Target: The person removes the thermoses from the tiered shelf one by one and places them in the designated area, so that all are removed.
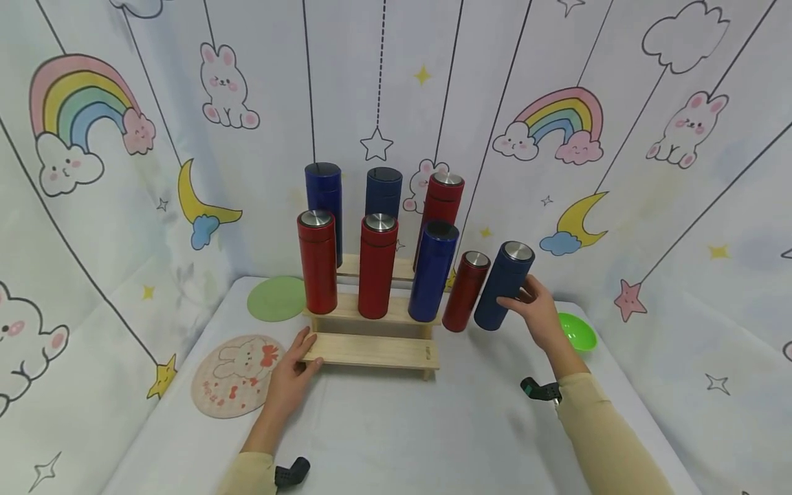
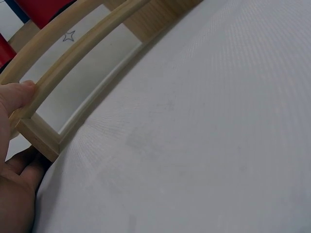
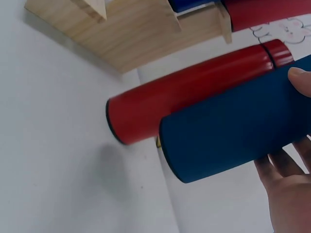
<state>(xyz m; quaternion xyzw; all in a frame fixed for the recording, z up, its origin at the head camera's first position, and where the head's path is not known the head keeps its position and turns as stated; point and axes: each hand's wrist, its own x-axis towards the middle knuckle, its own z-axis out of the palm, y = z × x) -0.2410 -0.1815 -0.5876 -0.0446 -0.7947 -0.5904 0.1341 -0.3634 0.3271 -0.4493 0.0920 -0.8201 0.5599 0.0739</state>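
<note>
My right hand (image 1: 537, 313) holds a dark blue thermos bottle (image 1: 500, 294) with a silver lid, right of the stepped wooden rack (image 1: 371, 352). In the right wrist view the thumb lies on one side of this dark blue bottle (image 3: 228, 121) and the fingers on the other. Close beside it stands a red thermos bottle (image 1: 463, 297), partly behind it in that view. At the rack's left end, my left hand (image 1: 291, 377) grips the lowest shelf, its thumb on the front edge (image 2: 36, 90) and its fingers around the end.
On the middle step stand two red bottles (image 1: 318, 268) (image 1: 377, 271) and a glossy blue one (image 1: 433, 275). Two blue bottles and a red one (image 1: 447, 196) are behind. A green disc (image 1: 276, 299) and a rabbit-print mat (image 1: 232, 385) lie left; a green bowl (image 1: 578, 332) sits right.
</note>
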